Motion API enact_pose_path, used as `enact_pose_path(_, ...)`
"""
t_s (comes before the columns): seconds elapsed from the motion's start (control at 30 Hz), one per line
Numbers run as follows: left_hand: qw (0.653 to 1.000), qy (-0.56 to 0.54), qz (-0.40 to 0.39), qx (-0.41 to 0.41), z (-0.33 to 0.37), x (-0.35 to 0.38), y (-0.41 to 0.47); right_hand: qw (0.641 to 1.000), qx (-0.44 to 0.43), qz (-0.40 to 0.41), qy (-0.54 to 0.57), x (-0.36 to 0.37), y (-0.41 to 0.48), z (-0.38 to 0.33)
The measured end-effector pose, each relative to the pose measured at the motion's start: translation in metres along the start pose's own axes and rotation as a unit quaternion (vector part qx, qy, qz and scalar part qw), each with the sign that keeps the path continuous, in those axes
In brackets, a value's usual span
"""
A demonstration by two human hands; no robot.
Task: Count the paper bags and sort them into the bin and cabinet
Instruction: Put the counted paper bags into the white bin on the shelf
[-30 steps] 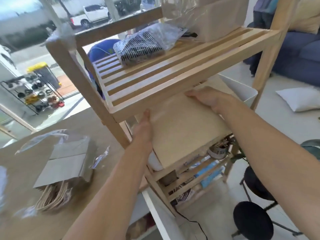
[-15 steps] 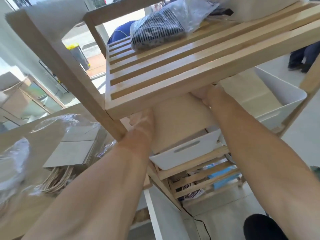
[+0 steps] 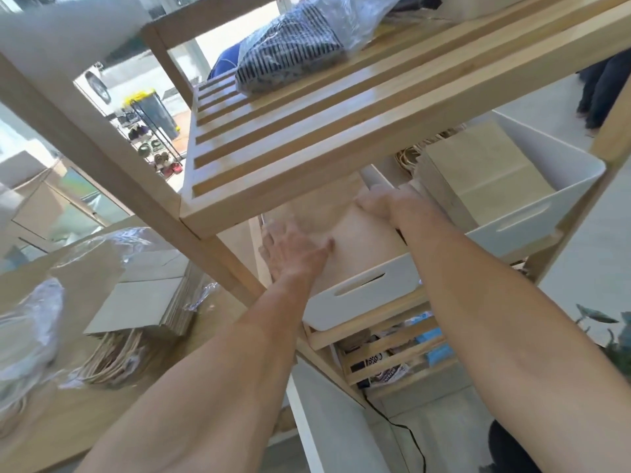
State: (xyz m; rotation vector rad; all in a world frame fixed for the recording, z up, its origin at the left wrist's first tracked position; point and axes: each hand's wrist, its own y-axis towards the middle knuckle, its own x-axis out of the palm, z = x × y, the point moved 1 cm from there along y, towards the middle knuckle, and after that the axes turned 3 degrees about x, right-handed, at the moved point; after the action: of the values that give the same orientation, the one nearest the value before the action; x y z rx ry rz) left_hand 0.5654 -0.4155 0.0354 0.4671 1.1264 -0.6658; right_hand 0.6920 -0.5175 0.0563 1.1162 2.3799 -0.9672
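My left hand (image 3: 297, 247) lay flat and open on the stack of paper bags (image 3: 362, 233) in the white bin (image 3: 362, 295); my right hand (image 3: 386, 203) curled loosely at its far edge, grip unclear. The bags seemed light and floppy, best held by both side edges.

Pale honey-coloured wood forms the slatted shelf (image 3: 307, 131) at twelve o'clock, where a navy-and-white striped cloth (image 3: 286, 63) lies inside a clear plastic wrap (image 3: 355, 22). Two white bins (image 3: 362, 295) sit below it; the bin at three o'clock (image 3: 546, 213) holds kraft-brown paper bags (image 3: 485, 172) with tan twisted handles (image 3: 409, 155). At nine o'clock, grey-brown flat bags (image 3: 136, 298) rest on a light brown table (image 3: 68, 421). A black cord (image 3: 409, 435) trails at six o'clock.
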Motion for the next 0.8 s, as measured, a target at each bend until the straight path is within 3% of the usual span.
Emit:
enact_pose_path(0.13,0.988,0.109,-0.094,0.064,-0.005,-0.002,0.005,0.993,0.002,0.038,-0.114,0.015,0.006,0.004)
enact_pose_path(0.23,0.977,0.151,-0.115,0.095,-0.005,-0.005,0.003,0.985,0.002,0.074,-0.153,0.020,0.003,0.002)
enact_pose_path(0.37,0.966,0.187,-0.124,0.127,-0.009,0.000,-0.005,0.943,-0.117,0.147,-0.273,0.025,-0.007,0.008)
enact_pose_path(0.57,0.966,0.171,-0.149,0.121,-0.010,0.006,-0.003,0.934,-0.063,0.022,-0.351,0.028,-0.011,0.031)
enact_pose_path(0.8,0.972,0.137,-0.141,0.125,-0.008,0.001,-0.008,0.930,-0.078,0.083,-0.348,0.026,-0.027,0.028)
